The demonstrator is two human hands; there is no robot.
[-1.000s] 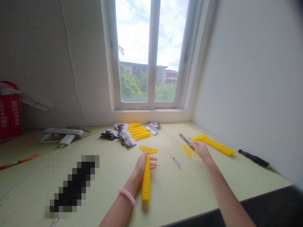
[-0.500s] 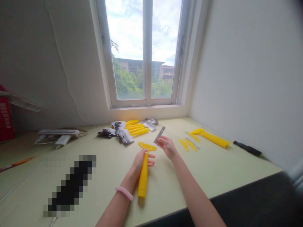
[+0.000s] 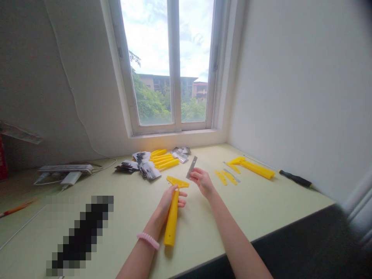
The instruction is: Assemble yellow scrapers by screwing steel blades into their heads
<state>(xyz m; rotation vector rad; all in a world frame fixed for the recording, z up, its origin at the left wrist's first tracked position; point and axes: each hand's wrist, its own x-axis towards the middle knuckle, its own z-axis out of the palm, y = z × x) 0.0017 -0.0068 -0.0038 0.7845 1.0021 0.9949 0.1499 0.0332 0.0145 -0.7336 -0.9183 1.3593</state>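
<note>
My left hand (image 3: 169,200) is closed around a yellow plastic scraper (image 3: 172,221), whose T-shaped head (image 3: 177,182) sticks out past my fingers. My right hand (image 3: 202,182) pinches a thin steel blade (image 3: 192,167) by one end, holding it up just right of the scraper head. Blade and scraper are apart. Behind them lie a bunch of yellow handles (image 3: 164,159) and several foil-and-black packets (image 3: 150,171). To the right lie another yellow scraper (image 3: 254,169) and loose yellow pieces (image 3: 225,177).
The pale green desk (image 3: 200,236) runs along a wall under a window (image 3: 165,66). A black-handled screwdriver (image 3: 295,178) lies at the right wall. A power strip (image 3: 65,168) with a charger sits at left, beside a pixelated patch (image 3: 80,236).
My right hand has moved left from the yellow pieces, now holding the blade up near the scraper head. My left hand still grips the scraper. The view has drifted slightly.
</note>
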